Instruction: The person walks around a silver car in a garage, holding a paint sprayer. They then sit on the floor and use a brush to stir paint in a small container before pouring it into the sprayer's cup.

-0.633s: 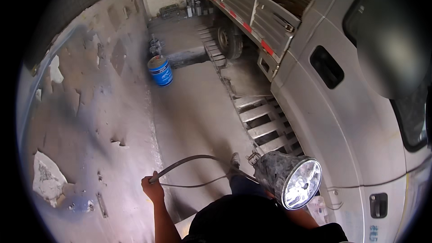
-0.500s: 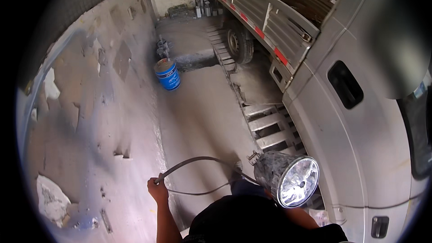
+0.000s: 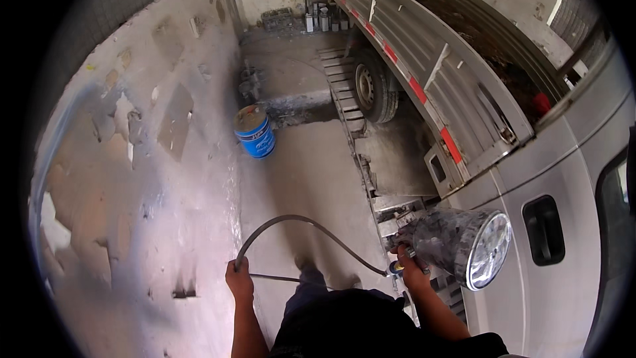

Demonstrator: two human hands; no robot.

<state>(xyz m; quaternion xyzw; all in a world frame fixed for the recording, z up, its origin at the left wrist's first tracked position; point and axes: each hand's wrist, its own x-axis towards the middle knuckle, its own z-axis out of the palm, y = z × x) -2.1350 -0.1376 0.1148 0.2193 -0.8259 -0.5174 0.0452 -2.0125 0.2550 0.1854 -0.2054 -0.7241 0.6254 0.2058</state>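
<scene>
Holding a dark hose [image 3: 310,221] in its curled grip, the left hand [image 3: 240,281] is at the left side of the body [image 3: 351,325]. The grip of the right hand [image 3: 414,276] is wrapped around a handheld tool [image 3: 411,252], which carries a big stained canister [image 3: 445,238] with a shiny round end. The hose makes an arch and arrives near this hand at a blue-and-yellow fitting [image 3: 395,267]. The canister is beside the grey truck [image 3: 560,176]; I cannot tell if they touch. A blue bucket [image 3: 256,135] stands on the floor [image 3: 301,172].
</scene>
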